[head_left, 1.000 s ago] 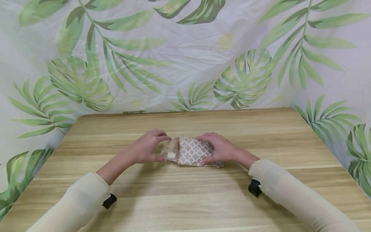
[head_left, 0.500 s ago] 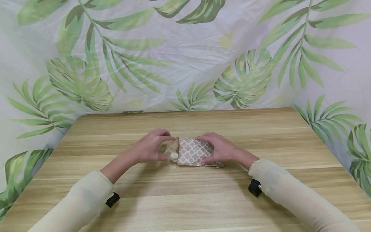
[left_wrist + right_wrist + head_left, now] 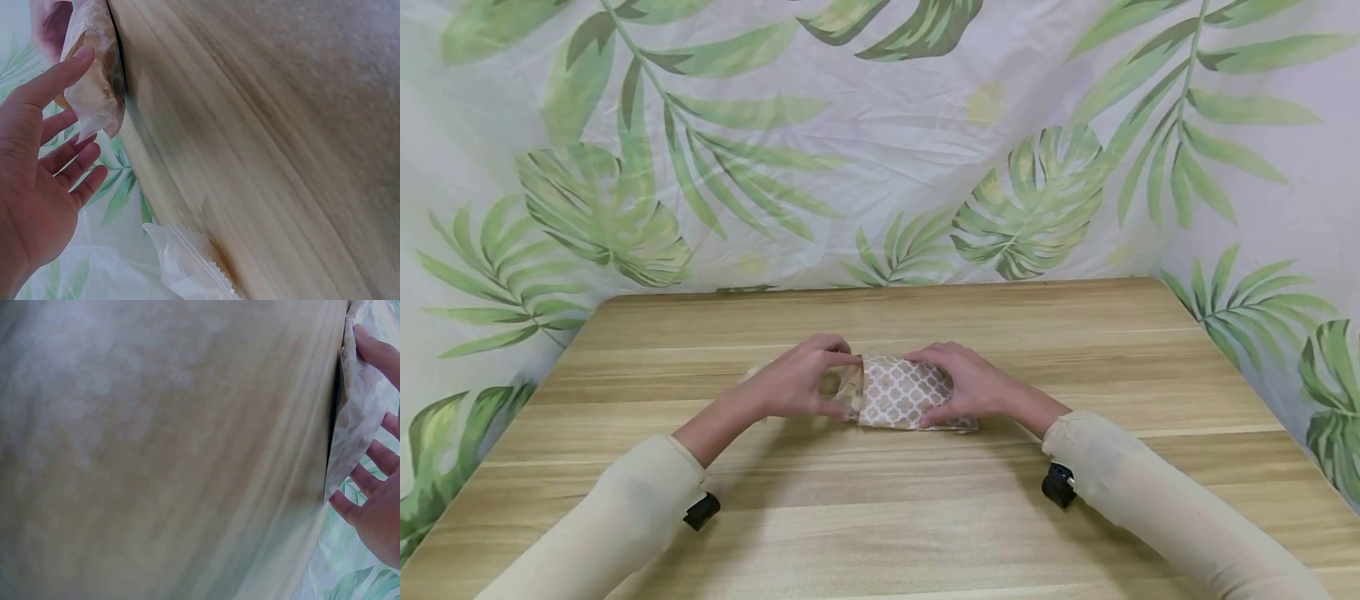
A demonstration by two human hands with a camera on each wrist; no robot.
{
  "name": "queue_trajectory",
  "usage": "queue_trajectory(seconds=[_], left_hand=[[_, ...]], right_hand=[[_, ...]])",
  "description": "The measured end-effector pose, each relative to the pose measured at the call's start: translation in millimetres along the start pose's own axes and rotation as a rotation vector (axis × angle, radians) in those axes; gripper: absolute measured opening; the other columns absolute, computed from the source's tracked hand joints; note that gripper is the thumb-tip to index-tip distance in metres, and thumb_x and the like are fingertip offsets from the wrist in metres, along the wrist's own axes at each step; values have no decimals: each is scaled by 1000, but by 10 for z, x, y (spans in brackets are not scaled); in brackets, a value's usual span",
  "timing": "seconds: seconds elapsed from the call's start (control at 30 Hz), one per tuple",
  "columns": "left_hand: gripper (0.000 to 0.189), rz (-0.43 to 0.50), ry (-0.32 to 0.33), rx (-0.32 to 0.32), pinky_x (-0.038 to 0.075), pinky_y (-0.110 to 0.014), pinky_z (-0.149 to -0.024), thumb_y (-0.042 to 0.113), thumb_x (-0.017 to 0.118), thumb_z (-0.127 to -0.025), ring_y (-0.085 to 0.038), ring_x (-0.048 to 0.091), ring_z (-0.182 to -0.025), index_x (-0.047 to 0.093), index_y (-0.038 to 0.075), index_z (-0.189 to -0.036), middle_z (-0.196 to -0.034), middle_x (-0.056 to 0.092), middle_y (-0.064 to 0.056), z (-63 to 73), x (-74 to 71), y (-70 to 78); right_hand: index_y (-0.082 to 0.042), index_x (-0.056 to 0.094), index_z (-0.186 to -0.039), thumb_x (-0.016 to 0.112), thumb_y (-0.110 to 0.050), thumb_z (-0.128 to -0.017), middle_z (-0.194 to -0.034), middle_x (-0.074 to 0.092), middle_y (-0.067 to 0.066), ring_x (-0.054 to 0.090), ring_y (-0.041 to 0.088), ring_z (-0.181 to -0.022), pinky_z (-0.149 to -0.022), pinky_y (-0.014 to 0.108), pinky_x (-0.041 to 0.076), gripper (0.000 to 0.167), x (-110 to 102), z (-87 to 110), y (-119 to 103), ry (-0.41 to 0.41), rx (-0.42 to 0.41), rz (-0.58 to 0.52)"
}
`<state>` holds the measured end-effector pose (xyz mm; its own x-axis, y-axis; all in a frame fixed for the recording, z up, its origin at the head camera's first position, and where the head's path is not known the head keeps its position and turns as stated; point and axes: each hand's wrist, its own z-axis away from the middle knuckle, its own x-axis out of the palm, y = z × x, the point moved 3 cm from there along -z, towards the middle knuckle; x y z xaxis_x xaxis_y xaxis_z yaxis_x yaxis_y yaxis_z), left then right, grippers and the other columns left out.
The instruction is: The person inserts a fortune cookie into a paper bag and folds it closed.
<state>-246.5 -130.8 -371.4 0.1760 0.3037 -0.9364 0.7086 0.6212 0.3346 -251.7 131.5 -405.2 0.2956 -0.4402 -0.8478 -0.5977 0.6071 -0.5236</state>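
A tan paper bag (image 3: 904, 393) with a white lattice pattern lies on the table, its mouth facing left. Poking out of that mouth is a clear plastic packet (image 3: 852, 392) with pale brown contents; the rest of it is hidden inside. My left hand (image 3: 797, 379) holds the packet at the mouth, thumb on the near side and index finger on the far side in the left wrist view, other fingers loose. Across the bag's right end, my right hand (image 3: 962, 383) grips its edges between thumb and fingers; in the right wrist view its fingertips touch the bag (image 3: 359, 406).
Another clear packet with a serrated edge (image 3: 187, 262) lies on the wooden table (image 3: 880, 517), mostly hidden behind the left hand in the head view. A leaf-print cloth (image 3: 880, 150) hangs behind the table. Black wrist cameras (image 3: 702, 511) sit below both sleeves.
My left hand has moved right, toward the bag's mouth, and less of the packet shows outside it. A bit of the other packet now appears behind that hand. The right hand stays put.
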Motion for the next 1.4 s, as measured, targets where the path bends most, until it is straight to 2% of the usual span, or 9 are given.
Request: queue_trajectory(seconds=[0.23,0.5,0.63,0.87,0.97,1.17,1.4], left_hand=[[71,6,7,21,50,-49,-102,30,96,-73,-32,57,-118,69,0,-132,-124,63,-13,12,0,-3],[71,29,-17,-7,47,-51,-106,35,94,-76,-35,53,-126,68,-2,-132,-131,62,-15,-32,47,-12],[76,56,-15,-21,45,-54,-109,37,93,-76,-38,52,-130,65,-1,-135,-136,60,-19,-13,39,-23],[85,103,44,16,42,-58,-111,40,96,-70,-41,52,-133,63,1,-139,-140,60,-20,80,-10,-120],[86,116,59,-5,43,-59,-110,38,97,-69,-42,53,-132,63,-1,-137,-139,60,-21,119,-37,-168],[78,148,43,-64,44,-60,-108,35,94,-75,-43,52,-131,64,-6,-134,-136,61,-23,171,-56,-237],[67,205,34,-30,44,-61,-106,25,89,-82,-44,55,-129,63,-7,-135,-134,64,-21,170,-50,-282]], right_hand=[[-7,53,-150,96,-40,-71,-143,59,15,52,37,-134,-113,56,40,95,-9,4,-17,0,-3,-3],[-7,53,-150,96,-39,-71,-142,59,15,52,36,-132,-113,55,40,95,-13,7,-25,-2,0,-7],[-7,53,-150,96,-39,-71,-143,59,15,52,36,-133,-113,55,40,95,-16,8,-26,-4,2,-8],[-7,53,-150,96,-39,-72,-144,59,15,52,36,-133,-113,55,40,94,-12,5,-20,-6,4,-3],[-7,53,-149,96,-39,-72,-143,59,15,52,37,-133,-113,56,40,94,-10,4,-15,-6,1,-3],[-6,54,-149,96,-39,-72,-143,59,16,52,37,-133,-113,56,40,94,-5,3,-4,-4,-8,0],[-6,54,-149,95,-40,-72,-143,59,15,52,37,-133,-113,56,40,93,-8,3,-3,-4,-13,-1]])
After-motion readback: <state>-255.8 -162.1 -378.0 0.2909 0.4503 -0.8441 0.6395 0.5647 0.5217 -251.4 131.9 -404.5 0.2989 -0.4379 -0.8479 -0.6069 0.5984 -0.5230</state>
